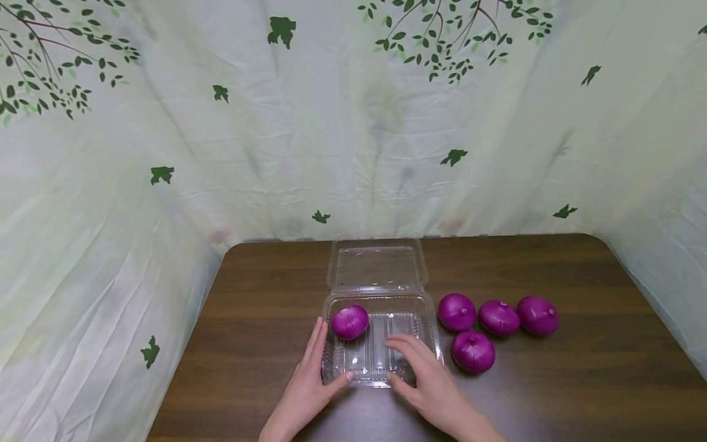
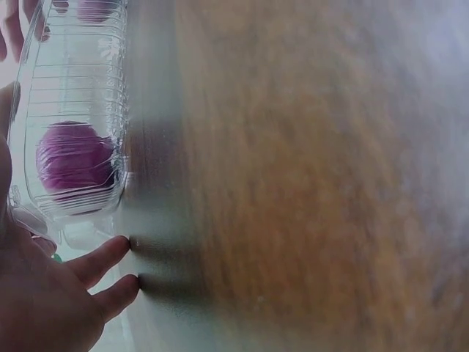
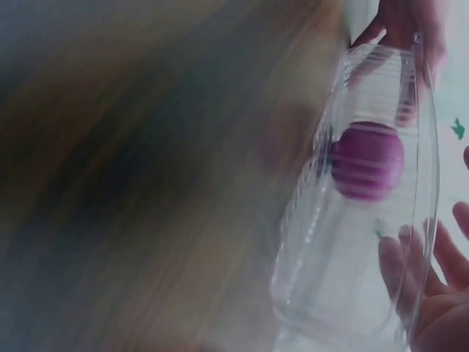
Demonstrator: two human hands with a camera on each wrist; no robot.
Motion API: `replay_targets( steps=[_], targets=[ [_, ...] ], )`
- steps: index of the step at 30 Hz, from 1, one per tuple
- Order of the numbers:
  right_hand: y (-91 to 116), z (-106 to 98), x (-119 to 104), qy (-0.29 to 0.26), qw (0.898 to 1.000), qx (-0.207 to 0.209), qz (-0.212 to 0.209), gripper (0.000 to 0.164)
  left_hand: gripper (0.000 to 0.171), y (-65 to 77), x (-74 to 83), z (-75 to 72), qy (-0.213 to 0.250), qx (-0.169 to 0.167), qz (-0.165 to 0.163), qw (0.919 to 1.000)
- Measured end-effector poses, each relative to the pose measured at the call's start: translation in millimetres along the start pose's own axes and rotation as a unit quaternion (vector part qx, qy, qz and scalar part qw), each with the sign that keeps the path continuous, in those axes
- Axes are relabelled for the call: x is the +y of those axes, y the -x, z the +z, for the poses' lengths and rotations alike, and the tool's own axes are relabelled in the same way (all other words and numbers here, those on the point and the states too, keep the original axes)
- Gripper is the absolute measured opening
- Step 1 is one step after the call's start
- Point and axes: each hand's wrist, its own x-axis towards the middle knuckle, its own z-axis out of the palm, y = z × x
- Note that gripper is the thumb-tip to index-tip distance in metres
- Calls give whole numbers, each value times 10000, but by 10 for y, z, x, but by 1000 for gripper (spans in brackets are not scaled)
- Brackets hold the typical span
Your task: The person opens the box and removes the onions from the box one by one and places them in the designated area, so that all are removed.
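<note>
A clear plastic clamshell container stands on the table with its lid folded back. One red onion sits in the back left of its base and shows through the wall in both wrist views. My left hand is at the container's left side, fingers extended along the wall and thumb near the front rim. In the left wrist view, two fingertips of the left hand point down by the tabletop. Over the right part of the base, my right hand has its fingers spread and slightly bent, with nothing held.
Several more red onions lie in a cluster on the dark wooden table, just right of the container. A pale cloth printed with leaves hangs behind the table and along its sides.
</note>
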Motion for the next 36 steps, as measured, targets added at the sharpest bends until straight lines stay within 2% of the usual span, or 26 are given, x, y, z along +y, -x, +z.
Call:
replay_targets(
  steps=[6, 12, 19, 27, 32, 36],
  targets=[
    [-81, 118, -38, -220, 9989, -124, 396, 57, 107, 1, -3, 0, -18, 26, 41, 10000],
    [-202, 195, -68, -200, 9968, -239, 740, 60, 107, 5, -6, 5, 18, 58, 133, 9999],
    [-386, 278, -77, -267, 9957, -415, 780, 64, 106, 8, -6, 1, 14, 63, 125, 9999],
    [-552, 368, -48, -515, 9955, -248, 761, 61, 106, 3, -10, 8, -2, 67, 120, 9999],
    [-634, 424, -29, -400, 9940, -220, 997, 67, 106, -5, -14, 12, 26, 77, 123, 9999],
    [-691, 467, -12, -313, 9913, -366, 1227, 73, 106, -2, -16, 10, 41, 57, 93, 9999]
  ],
)
